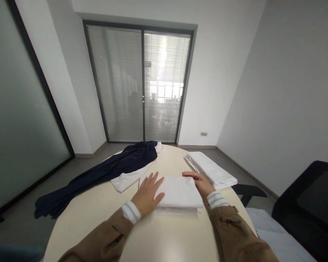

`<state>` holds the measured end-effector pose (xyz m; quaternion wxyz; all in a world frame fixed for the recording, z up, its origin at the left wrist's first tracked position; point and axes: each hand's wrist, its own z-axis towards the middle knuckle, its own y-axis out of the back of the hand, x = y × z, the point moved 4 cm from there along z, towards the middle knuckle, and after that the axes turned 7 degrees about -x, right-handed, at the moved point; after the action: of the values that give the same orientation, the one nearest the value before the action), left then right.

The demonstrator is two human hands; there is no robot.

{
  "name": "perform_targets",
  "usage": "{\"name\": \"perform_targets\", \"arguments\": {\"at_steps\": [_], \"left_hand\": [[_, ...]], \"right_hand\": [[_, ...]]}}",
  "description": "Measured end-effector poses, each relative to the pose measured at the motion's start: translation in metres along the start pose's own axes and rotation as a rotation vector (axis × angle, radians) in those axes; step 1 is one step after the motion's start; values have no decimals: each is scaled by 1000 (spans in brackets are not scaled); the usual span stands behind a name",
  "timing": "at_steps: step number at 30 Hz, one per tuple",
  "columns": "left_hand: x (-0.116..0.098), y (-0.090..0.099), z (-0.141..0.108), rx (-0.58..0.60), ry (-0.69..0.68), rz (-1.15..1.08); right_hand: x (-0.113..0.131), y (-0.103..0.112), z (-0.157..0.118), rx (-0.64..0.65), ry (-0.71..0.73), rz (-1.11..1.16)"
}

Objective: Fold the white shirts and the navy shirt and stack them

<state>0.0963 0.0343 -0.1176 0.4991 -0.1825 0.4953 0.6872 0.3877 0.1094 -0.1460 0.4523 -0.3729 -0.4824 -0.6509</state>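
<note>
A folded white cloth, squared into a layered rectangle, lies flat on the pale round table. My left hand rests on its left side with the fingers spread. At its far right corner is my right hand, fingers stretched out along the edge and not wrapped round it. Neither hand grips the cloth. What kind of garment or linen it is cannot be made out.
Dark navy clothing lies along the table's left side and hangs over the edge, with a white garment partly under it. Another folded white pile lies at the right. A black chair stands at the right.
</note>
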Motion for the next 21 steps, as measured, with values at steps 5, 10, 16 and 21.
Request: {"name": "perform_targets", "arguments": {"at_steps": [5,10,16,21], "left_hand": [[3,-27,-19,100,-66,375],[7,-29,-20,72,-84,623],[6,-30,-17,151,23,733],[-2,-28,-15,214,82,726]], "right_hand": [[57,4,4,-12,101,-12],[110,-58,-33,196,255,-556],[78,-91,-62,291,232,-915],[61,-87,-61,243,223,-908]]}}
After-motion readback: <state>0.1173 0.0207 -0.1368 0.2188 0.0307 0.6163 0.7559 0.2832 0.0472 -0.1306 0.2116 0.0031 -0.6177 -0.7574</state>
